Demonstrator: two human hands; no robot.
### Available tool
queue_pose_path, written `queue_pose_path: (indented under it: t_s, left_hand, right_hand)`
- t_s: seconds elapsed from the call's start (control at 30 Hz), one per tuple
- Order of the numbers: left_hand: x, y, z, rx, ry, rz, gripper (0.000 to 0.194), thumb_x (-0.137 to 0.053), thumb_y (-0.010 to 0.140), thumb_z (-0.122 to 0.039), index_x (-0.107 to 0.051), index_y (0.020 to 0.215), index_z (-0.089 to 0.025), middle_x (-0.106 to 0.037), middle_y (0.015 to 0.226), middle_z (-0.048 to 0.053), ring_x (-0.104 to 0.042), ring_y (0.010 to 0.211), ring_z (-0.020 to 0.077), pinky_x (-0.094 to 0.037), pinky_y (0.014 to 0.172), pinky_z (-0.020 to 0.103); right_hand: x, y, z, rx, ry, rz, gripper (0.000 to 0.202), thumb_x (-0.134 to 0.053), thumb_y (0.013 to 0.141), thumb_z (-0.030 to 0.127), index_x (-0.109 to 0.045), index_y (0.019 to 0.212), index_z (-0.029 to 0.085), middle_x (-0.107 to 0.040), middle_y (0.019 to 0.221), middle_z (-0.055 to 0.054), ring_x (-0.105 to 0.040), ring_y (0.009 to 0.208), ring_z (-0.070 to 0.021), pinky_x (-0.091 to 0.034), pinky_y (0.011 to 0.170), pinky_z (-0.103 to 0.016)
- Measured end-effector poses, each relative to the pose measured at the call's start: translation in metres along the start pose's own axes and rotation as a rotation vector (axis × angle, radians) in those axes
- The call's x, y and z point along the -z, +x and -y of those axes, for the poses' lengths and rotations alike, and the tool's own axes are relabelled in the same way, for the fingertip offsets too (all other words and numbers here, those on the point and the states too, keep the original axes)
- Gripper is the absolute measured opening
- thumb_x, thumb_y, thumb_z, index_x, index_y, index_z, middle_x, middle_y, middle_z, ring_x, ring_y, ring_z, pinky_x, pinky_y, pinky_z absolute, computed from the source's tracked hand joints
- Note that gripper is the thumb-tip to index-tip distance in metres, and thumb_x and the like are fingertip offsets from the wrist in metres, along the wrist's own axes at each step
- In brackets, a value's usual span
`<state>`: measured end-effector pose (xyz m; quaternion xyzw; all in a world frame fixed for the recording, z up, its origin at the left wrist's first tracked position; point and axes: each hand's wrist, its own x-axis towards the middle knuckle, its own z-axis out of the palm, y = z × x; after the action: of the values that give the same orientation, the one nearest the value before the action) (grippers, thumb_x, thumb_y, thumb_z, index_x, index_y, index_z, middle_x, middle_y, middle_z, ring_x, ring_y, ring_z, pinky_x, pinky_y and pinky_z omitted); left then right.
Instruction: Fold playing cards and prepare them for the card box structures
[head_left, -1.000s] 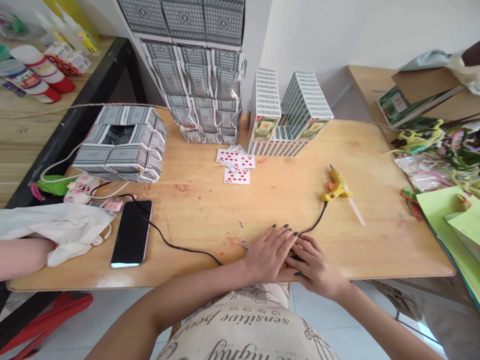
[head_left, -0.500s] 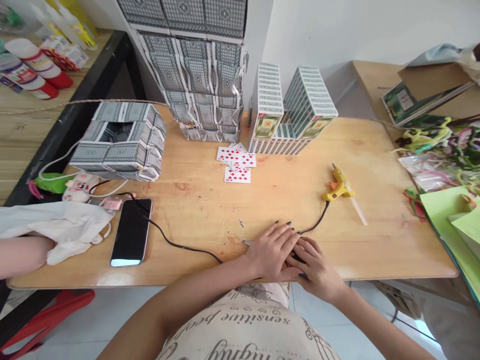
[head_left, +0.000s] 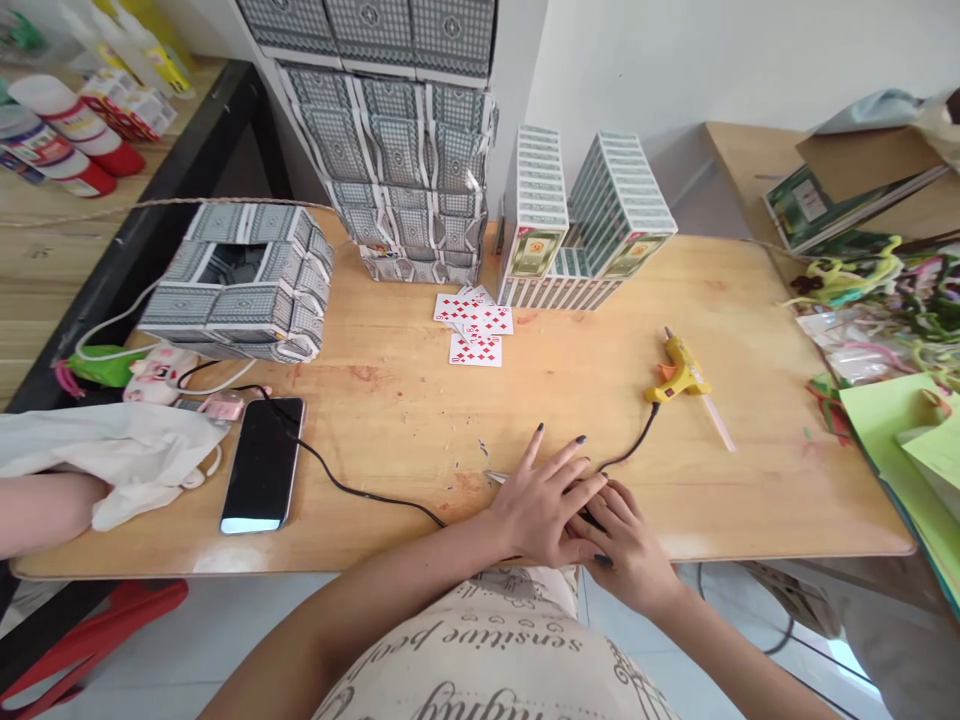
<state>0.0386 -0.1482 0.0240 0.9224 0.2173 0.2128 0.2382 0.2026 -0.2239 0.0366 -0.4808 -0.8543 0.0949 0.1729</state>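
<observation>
My left hand [head_left: 540,505] lies near the table's front edge, fingers spread, its lower part overlapping the other hand. My right hand [head_left: 630,550] rests beside it with fingers loosely extended and partly covered. A pointed metal tip [head_left: 496,477] pokes out from beneath the left hand; the rest of that tool is hidden, so I cannot tell its kind. Something dark shows between the hands. A black cord leads from there to a yellow glue gun [head_left: 679,372] with a clear glue stick. Playing cards [head_left: 476,325] lie face up further back.
A tall card-covered structure [head_left: 397,140] stands at the back, beside stacked card boxes [head_left: 532,230]. Left are a hollow card-covered box [head_left: 247,300], a phone [head_left: 262,465] and another person's arm [head_left: 52,515]. Craft materials [head_left: 900,290] and green paper [head_left: 900,430] lie right.
My left hand's fingers have lifted and spread apart, and more of the pointed metal tip shows. My right hand has shifted slightly; the objects on the table stay put.
</observation>
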Motion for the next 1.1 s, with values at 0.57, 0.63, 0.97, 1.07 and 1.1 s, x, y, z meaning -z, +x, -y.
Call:
queue_pose_path:
  t_s: [0.57,0.63,0.97,1.07,1.1]
  left_hand:
    - [-0.018,-0.012,-0.005,-0.138,0.054,-0.037,0.068,-0.03,0.088,-0.058,-0.036,0.13,-0.005,-0.037,0.139,0.019,-0.02,0.136,0.029,-0.012,0.111,0.056]
    - [-0.018,-0.011,-0.004,-0.105,0.062,-0.053,0.067,-0.029,0.087,-0.059,-0.037,0.13,-0.008,-0.037,0.139,0.018,-0.019,0.136,0.0308,-0.009,0.109,0.061]
    - [-0.026,-0.014,-0.003,-0.132,0.055,-0.046,0.062,-0.031,0.088,-0.057,-0.036,0.129,-0.012,-0.037,0.138,0.016,-0.019,0.136,0.0284,-0.015,0.11,0.055]
    - [-0.025,-0.012,-0.004,-0.122,0.051,-0.05,0.061,-0.03,0.088,-0.059,-0.037,0.129,-0.013,-0.039,0.137,0.014,-0.017,0.137,0.0277,-0.01,0.11,0.057]
    - [-0.025,-0.011,-0.004,-0.121,0.047,-0.055,0.061,-0.03,0.088,-0.059,-0.037,0.128,-0.014,-0.04,0.136,0.014,-0.017,0.137,0.0278,-0.009,0.11,0.058]
  right_hand:
    - [0.011,0.002,-0.018,0.116,0.118,0.028,0.018,-0.053,0.082,0.013,-0.061,0.067,0.02,-0.058,0.077,-0.005,-0.05,0.095,-0.0235,-0.039,0.09,-0.052]
    - [0.01,0.004,-0.019,0.126,0.122,0.029,0.018,-0.053,0.082,0.015,-0.061,0.066,0.019,-0.059,0.081,-0.006,-0.049,0.102,-0.0261,-0.039,0.09,-0.053]
    - [0.015,0.005,-0.02,0.122,0.129,0.03,0.019,-0.054,0.081,0.011,-0.058,0.063,0.018,-0.057,0.072,-0.005,-0.05,0.094,-0.0238,-0.04,0.089,-0.052]
    - [0.014,0.005,-0.019,0.092,0.139,0.039,0.02,-0.052,0.081,0.01,-0.058,0.064,0.017,-0.056,0.07,-0.004,-0.051,0.088,-0.0219,-0.041,0.088,-0.051]
    - [0.014,0.006,-0.018,0.087,0.138,0.041,0.02,-0.052,0.081,0.01,-0.058,0.064,0.017,-0.056,0.069,-0.004,-0.051,0.087,-0.0216,-0.041,0.088,-0.05]
